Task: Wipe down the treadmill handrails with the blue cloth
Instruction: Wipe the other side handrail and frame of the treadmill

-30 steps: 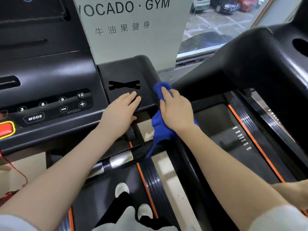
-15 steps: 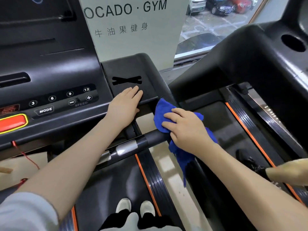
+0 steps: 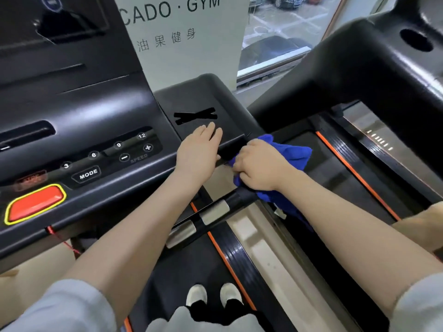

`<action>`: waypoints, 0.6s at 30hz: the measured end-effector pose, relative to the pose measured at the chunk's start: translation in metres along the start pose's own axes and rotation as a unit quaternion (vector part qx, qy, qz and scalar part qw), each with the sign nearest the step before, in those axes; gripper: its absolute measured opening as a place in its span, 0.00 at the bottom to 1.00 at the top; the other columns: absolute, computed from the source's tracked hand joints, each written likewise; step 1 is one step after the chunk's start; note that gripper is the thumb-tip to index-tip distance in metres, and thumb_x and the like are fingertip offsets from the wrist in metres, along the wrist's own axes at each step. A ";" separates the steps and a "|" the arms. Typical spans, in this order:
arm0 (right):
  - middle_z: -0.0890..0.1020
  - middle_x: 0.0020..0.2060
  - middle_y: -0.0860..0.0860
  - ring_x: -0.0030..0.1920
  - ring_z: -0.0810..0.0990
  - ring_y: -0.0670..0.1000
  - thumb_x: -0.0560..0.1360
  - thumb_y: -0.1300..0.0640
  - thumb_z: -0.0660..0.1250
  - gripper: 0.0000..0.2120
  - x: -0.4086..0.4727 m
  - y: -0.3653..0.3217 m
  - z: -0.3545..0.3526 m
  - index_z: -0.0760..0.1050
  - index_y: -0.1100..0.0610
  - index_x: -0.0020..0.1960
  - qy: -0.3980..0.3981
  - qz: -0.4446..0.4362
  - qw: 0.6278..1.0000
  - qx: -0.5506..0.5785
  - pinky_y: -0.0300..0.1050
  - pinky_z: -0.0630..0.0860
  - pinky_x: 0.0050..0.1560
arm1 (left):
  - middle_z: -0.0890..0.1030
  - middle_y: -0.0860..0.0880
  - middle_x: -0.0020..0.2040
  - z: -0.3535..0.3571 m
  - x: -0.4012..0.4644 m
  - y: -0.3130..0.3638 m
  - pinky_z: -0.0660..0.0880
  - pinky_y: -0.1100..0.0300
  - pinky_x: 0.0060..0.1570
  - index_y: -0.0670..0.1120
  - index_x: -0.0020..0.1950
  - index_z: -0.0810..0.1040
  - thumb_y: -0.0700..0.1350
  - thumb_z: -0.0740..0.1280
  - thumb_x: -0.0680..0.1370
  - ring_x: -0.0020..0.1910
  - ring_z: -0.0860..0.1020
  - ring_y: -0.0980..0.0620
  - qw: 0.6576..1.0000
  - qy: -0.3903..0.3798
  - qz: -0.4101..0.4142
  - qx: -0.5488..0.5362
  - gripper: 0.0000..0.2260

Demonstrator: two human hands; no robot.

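Note:
My right hand point(image 3: 260, 167) grips the blue cloth point(image 3: 296, 154) and holds it against the top of the black handrail point(image 3: 236, 198), where the rail meets the right end of the console. Part of the cloth hangs below my wrist. The handrail runs down to the left and carries two silver sensor plates point(image 3: 214, 213). My left hand point(image 3: 199, 153) lies flat, fingers straight, on the black tray point(image 3: 203, 99) of the console, just left of the cloth.
The treadmill console point(image 3: 79, 149) with number buttons, a MODE key and a red stop button point(image 3: 36, 203) fills the left. A second treadmill's black arm point(image 3: 359, 75) stands at the right. My white shoes point(image 3: 212, 294) stand on the belt below.
My right hand moved the cloth from the upper rail down it, then back up and left to the rail's junction with the console. The left hand stayed flat on the tray.

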State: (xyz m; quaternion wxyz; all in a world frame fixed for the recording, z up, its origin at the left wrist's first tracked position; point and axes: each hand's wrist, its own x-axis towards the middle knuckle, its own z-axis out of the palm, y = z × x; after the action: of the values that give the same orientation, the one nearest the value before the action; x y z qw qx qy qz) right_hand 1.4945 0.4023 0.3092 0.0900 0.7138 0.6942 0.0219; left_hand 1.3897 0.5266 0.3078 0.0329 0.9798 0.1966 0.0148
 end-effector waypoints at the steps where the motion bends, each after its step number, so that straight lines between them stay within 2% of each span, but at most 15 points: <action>1: 0.83 0.36 0.50 0.41 0.79 0.56 0.67 0.55 0.51 0.19 -0.016 0.001 0.005 0.81 0.55 0.37 0.049 0.024 0.998 0.032 0.49 0.69 0.47 | 0.56 0.42 0.76 0.000 0.001 0.000 0.59 0.52 0.69 0.42 0.74 0.55 0.45 0.62 0.78 0.74 0.56 0.43 1.000 0.001 0.002 0.003 0.28; 3: 0.84 0.48 0.52 0.52 0.80 0.57 0.67 0.56 0.53 0.20 -0.047 0.000 0.016 0.82 0.57 0.47 0.130 0.078 0.987 0.053 0.50 0.69 0.56 | 0.57 0.42 0.75 0.000 0.002 0.001 0.60 0.52 0.68 0.41 0.74 0.55 0.45 0.62 0.78 0.73 0.57 0.42 1.000 -0.002 0.005 0.009 0.27; 5: 0.80 0.58 0.57 0.57 0.78 0.61 0.69 0.56 0.54 0.22 -0.066 -0.007 0.024 0.79 0.59 0.57 0.175 0.147 0.973 0.038 0.54 0.72 0.57 | 0.58 0.41 0.75 0.001 0.002 0.002 0.61 0.52 0.66 0.40 0.73 0.55 0.43 0.62 0.78 0.72 0.59 0.42 1.000 0.002 0.009 0.012 0.27; 7: 0.78 0.60 0.60 0.55 0.79 0.63 0.72 0.56 0.55 0.21 -0.068 -0.015 0.029 0.77 0.60 0.61 0.203 0.231 0.951 0.038 0.56 0.75 0.51 | 0.59 0.40 0.74 0.002 0.002 0.001 0.63 0.51 0.65 0.39 0.72 0.57 0.42 0.62 0.78 0.71 0.60 0.41 1.000 0.011 0.017 0.018 0.26; 9: 0.79 0.57 0.60 0.50 0.80 0.62 0.73 0.54 0.58 0.19 -0.056 -0.019 0.029 0.76 0.58 0.60 0.206 0.298 0.932 0.028 0.52 0.75 0.43 | 0.60 0.40 0.73 0.004 0.002 0.000 0.64 0.52 0.64 0.39 0.72 0.57 0.45 0.62 0.77 0.70 0.61 0.41 0.999 0.014 0.024 0.024 0.26; 12: 0.79 0.55 0.57 0.45 0.78 0.61 0.74 0.53 0.61 0.17 -0.031 -0.012 0.021 0.74 0.56 0.60 0.185 0.352 0.917 0.034 0.49 0.72 0.38 | 0.58 0.40 0.74 0.000 0.000 0.002 0.60 0.52 0.68 0.40 0.73 0.56 0.49 0.63 0.77 0.72 0.57 0.42 0.999 -0.001 0.033 0.008 0.29; 14: 0.77 0.58 0.56 0.49 0.77 0.62 0.76 0.53 0.61 0.18 -0.015 0.002 0.017 0.72 0.53 0.64 0.174 0.359 0.913 0.081 0.52 0.73 0.42 | 0.62 0.40 0.73 -0.003 -0.006 0.003 0.58 0.51 0.69 0.39 0.72 0.60 0.47 0.64 0.76 0.73 0.57 0.41 0.998 0.012 0.052 -0.031 0.27; 16: 0.74 0.64 0.52 0.55 0.76 0.61 0.77 0.51 0.59 0.19 -0.003 0.018 0.015 0.69 0.50 0.68 0.164 0.362 0.908 0.133 0.54 0.75 0.49 | 0.69 0.40 0.68 -0.005 -0.018 0.009 0.63 0.48 0.68 0.39 0.69 0.66 0.45 0.65 0.76 0.69 0.63 0.41 0.992 0.038 0.081 -0.090 0.23; 18: 0.72 0.66 0.50 0.59 0.74 0.60 0.78 0.49 0.57 0.20 0.005 0.026 0.014 0.66 0.47 0.70 0.154 0.366 0.901 0.175 0.53 0.73 0.53 | 0.71 0.44 0.66 -0.008 -0.034 0.019 0.68 0.48 0.63 0.43 0.69 0.67 0.46 0.63 0.77 0.66 0.68 0.44 0.984 0.013 0.086 -0.153 0.21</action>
State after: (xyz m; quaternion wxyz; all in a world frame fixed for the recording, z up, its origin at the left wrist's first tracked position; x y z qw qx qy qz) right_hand 1.5222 0.4056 0.2993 -0.1586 0.9094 0.3823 0.0409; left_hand 1.3657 0.4961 0.3163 0.1785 0.9762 0.1070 0.0604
